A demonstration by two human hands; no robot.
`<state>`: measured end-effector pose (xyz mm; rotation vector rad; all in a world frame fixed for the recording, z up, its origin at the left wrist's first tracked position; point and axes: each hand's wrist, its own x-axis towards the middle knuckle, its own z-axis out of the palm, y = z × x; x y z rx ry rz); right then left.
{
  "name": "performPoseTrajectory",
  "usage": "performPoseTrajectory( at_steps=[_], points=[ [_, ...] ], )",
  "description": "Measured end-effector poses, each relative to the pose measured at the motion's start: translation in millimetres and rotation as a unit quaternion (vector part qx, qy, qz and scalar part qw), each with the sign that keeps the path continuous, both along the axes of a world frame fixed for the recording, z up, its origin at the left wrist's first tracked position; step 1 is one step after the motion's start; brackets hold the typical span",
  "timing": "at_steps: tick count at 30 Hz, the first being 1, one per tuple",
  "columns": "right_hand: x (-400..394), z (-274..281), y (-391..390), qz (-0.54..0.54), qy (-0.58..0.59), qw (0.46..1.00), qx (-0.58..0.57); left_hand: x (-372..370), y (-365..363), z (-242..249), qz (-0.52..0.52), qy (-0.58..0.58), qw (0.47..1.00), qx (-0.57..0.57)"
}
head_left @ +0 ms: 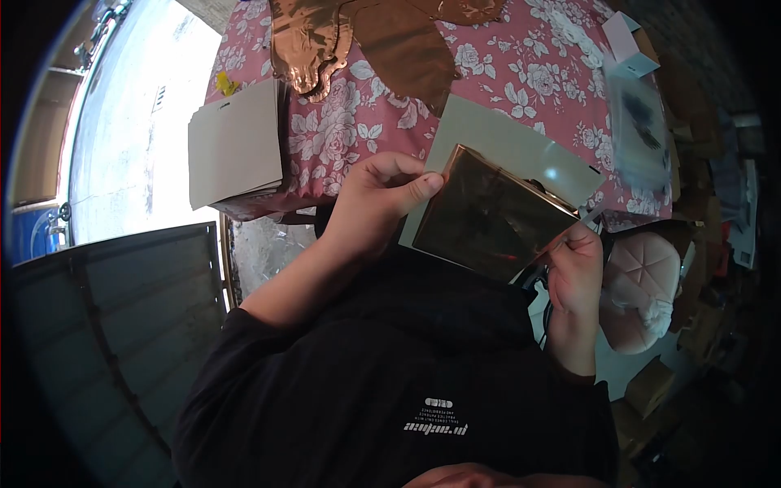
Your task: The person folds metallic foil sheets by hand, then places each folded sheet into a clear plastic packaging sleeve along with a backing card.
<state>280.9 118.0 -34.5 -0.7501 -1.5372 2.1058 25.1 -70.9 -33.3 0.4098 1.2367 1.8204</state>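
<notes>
My left hand [389,195] pinches the left edge of a grey card sheet [480,126] and a copper-coloured foil packet [496,215] lying over it, with the thumb on top. At the packet's lower right corner, my right hand [574,264] is closed on the edge, its fingers partly hidden. Flat, shiny and rectangular, the packet has a folded rim along its upper side. Both pieces are held tilted above my lap, at the table's near edge. Beyond them, large copper-coloured foil pieces [399,49] lie on the table.
A pink floral cloth covers the table [325,146]. A stack of grey cards [236,146] sits at its left edge, beside a small yellow thing [226,83]. Clear plastic bags [639,130] and a white box [629,49] are at the right. A padded stool [643,285] stands nearby.
</notes>
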Motion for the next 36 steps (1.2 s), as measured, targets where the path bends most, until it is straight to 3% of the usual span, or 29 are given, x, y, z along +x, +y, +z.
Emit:
performPoseTrajectory(
  at_steps=[2,6,8,9,12,14,16,18,20,25,31,36],
  points=[
    [-4,4,-3,-0.009,0.003,1.000,-0.002,2,2,14,0.017,-0.092,0.995,0.031],
    [-9,10,-9,-0.019,-0.008,0.999,-0.028,0,-5,16,-0.023,-0.093,0.994,0.045],
    [-8,7,-10,-0.017,-0.023,0.999,-0.043,-6,-12,4,-0.120,0.029,0.991,-0.049],
    [-7,6,-9,-0.016,-0.038,0.998,-0.057,-5,-12,-1,-0.121,0.029,0.991,-0.048],
    [-11,7,-11,-0.021,0.022,0.992,-0.126,-2,-6,2,-0.082,-0.014,0.993,-0.081],
    [-20,21,-13,-0.034,0.022,0.992,-0.123,-2,-3,10,-0.056,-0.180,0.981,-0.049],
    [-21,26,-11,-0.006,0.056,0.985,-0.162,0,-1,9,-0.058,-0.163,0.984,-0.036],
    [-23,22,-12,-0.023,0.038,0.990,-0.135,5,0,8,-0.071,-0.031,0.996,-0.043],
    [-26,14,-11,0.000,-0.009,0.999,-0.035,7,1,1,-0.073,-0.049,0.996,-0.031],
    [-35,18,-14,-0.021,-0.014,0.997,-0.071,11,3,1,-0.056,-0.054,0.995,-0.056],
    [-34,25,-1,0.015,-0.002,0.999,-0.038,10,9,14,-0.078,0.001,0.994,-0.072],
    [-42,15,8,-0.020,-0.038,0.999,0.000,7,15,21,-0.117,0.056,0.988,-0.086]
  ],
)
